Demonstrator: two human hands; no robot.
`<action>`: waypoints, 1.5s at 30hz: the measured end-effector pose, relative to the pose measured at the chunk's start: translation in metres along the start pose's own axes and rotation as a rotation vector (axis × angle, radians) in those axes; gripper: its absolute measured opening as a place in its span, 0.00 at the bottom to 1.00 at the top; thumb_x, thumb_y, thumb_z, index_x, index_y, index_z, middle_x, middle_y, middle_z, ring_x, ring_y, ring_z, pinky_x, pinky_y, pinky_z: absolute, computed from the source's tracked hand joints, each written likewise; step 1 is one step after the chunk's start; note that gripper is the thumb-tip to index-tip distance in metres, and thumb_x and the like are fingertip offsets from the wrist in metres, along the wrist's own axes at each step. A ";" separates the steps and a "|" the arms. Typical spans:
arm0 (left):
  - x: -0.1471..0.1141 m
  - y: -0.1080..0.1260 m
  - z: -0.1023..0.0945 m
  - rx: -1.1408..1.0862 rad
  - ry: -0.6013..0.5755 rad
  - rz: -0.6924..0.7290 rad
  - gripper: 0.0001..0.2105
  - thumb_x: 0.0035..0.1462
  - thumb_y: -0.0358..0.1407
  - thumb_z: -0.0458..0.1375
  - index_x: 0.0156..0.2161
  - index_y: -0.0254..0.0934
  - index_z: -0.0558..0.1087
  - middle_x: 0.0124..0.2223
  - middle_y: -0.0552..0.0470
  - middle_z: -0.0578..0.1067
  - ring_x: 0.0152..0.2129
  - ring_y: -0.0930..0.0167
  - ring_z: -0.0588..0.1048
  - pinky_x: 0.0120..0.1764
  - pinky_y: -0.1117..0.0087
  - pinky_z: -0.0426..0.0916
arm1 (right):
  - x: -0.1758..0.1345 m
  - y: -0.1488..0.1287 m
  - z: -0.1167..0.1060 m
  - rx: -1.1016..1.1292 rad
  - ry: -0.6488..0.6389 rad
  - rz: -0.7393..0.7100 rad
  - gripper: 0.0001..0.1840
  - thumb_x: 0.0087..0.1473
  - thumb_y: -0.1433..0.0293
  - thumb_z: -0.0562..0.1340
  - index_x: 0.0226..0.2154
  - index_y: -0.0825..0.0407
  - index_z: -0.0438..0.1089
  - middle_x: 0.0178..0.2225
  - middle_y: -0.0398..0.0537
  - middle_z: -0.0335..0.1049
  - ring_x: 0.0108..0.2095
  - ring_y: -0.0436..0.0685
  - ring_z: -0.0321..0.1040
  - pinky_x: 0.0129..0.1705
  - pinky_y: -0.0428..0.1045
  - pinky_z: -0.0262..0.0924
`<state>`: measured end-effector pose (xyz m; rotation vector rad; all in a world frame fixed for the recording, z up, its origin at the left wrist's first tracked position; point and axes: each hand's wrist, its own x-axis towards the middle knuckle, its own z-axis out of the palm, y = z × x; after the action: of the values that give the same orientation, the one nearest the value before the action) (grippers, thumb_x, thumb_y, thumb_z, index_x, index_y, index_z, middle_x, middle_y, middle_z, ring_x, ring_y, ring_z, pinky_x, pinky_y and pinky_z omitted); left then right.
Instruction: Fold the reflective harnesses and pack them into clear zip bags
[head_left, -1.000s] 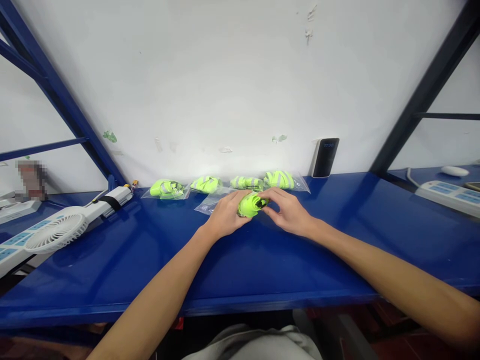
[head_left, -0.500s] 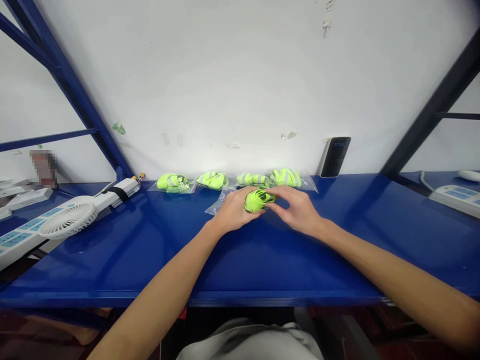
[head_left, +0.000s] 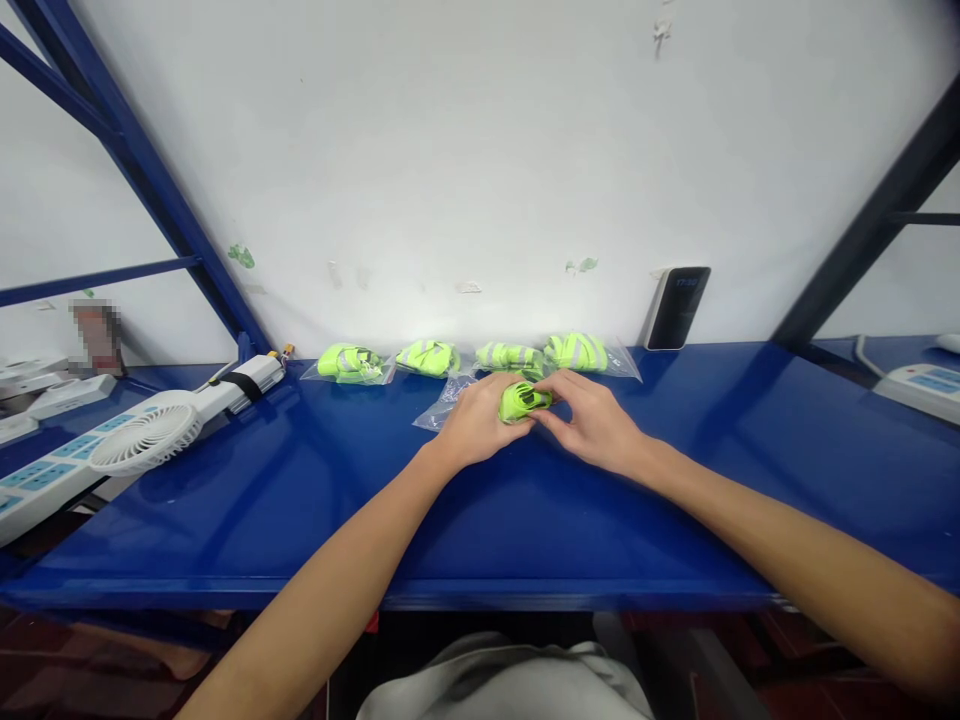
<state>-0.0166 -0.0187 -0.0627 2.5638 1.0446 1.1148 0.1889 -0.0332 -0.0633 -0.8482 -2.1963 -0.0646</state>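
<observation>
A rolled neon-yellow reflective vest (head_left: pixel 519 401) is held between both hands above the middle of the blue table (head_left: pixel 480 530). My left hand (head_left: pixel 480 420) is wrapped round its left side. My right hand (head_left: pixel 589 415) pinches its right end between thumb and fingers. Just left of my left hand lies a clear plastic bag (head_left: pixel 442 402), partly hidden by that hand. Behind my hands, several similar neon-yellow bundles with grey stripes lie in clear bags along the wall, among them a far-left bundle (head_left: pixel 349 363) and a far-right bundle (head_left: pixel 576 352).
At the left stand a white fan (head_left: pixel 146 438) and a long white power strip (head_left: pixel 52 475). A dark-screened phone-like device (head_left: pixel 677 308) leans on the wall at the back right. Another power strip (head_left: pixel 926 390) lies at the right edge. Blue frame posts (head_left: pixel 172 210) flank the table.
The roll has turned slightly in my hands, showing its spiral end more. Both hands stay on it, and the whole view has shifted a little.
</observation>
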 end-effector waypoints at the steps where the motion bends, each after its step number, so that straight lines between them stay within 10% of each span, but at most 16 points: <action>1: 0.000 0.001 0.001 0.027 0.001 0.001 0.20 0.52 0.39 0.63 0.50 0.37 0.70 0.49 0.44 0.76 0.45 0.60 0.75 0.46 0.61 0.69 | 0.000 0.000 0.001 0.005 0.002 0.002 0.11 0.58 0.70 0.61 0.44 0.51 0.67 0.38 0.51 0.71 0.40 0.62 0.72 0.42 0.56 0.69; 23: 0.001 -0.011 -0.012 0.017 0.036 -0.041 0.18 0.58 0.47 0.59 0.49 0.40 0.73 0.44 0.50 0.80 0.40 0.64 0.79 0.43 0.65 0.70 | 0.007 -0.015 -0.020 0.099 -0.227 0.130 0.29 0.52 0.70 0.63 0.58 0.50 0.66 0.47 0.49 0.78 0.45 0.61 0.76 0.48 0.54 0.70; 33: -0.007 0.002 0.000 0.261 -0.031 0.206 0.14 0.62 0.36 0.54 0.51 0.34 0.70 0.54 0.41 0.75 0.52 0.61 0.74 0.52 0.60 0.71 | 0.009 -0.019 -0.024 0.046 -0.330 0.090 0.12 0.53 0.71 0.61 0.40 0.45 0.76 0.33 0.42 0.79 0.25 0.55 0.73 0.31 0.49 0.64; 45: -0.017 0.002 0.017 0.311 0.078 0.320 0.22 0.61 0.25 0.47 0.59 0.33 0.65 0.58 0.43 0.73 0.58 0.66 0.70 0.61 0.60 0.65 | 0.005 -0.009 -0.016 0.245 -0.503 0.116 0.12 0.51 0.73 0.59 0.40 0.53 0.67 0.30 0.42 0.71 0.20 0.49 0.57 0.24 0.46 0.55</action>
<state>-0.0117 -0.0293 -0.0838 3.0417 0.9066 1.2152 0.1915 -0.0417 -0.0468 -0.9203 -2.5369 0.5166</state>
